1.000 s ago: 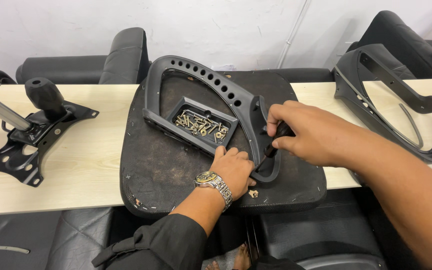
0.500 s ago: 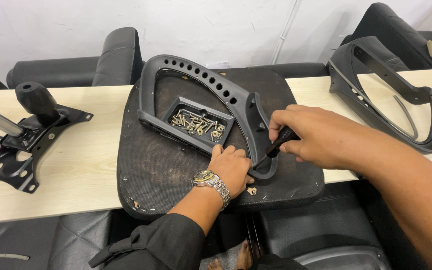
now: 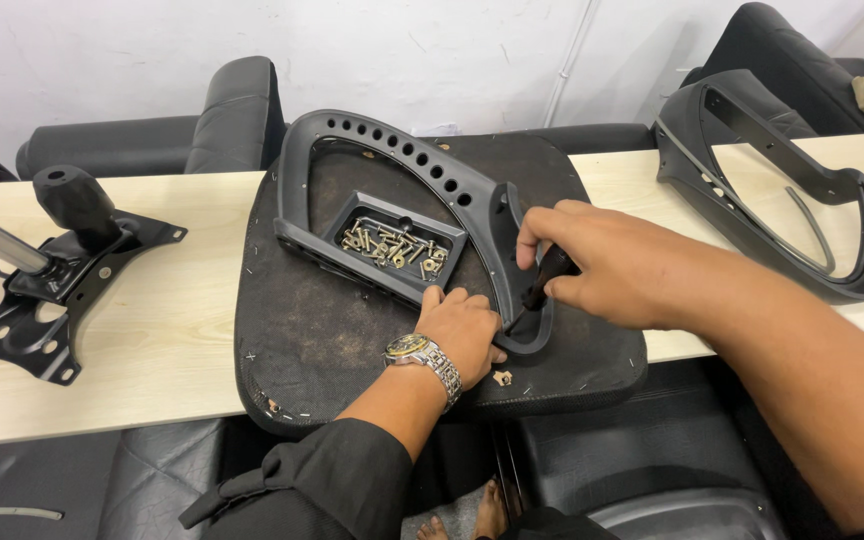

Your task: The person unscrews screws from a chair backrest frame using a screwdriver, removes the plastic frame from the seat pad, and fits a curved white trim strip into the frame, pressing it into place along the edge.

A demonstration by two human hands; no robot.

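One armrest lies on the upturned seat base on the table, and your left hand presses flat on its lower end while your right hand is closed around a black-handled screwdriver at the bracket. Many screws wait in the armrest's tray and the second armrest lies apart, so I judge the fastening is only at its beginning.

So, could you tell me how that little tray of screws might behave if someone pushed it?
The tray looks like stiff, shallow plastic, so it would probably slide rather than bend. The screws lie loose in a heap and would likely rattle, shift or spill over the low rim. It sits inside the armrest loop, which may stop it.
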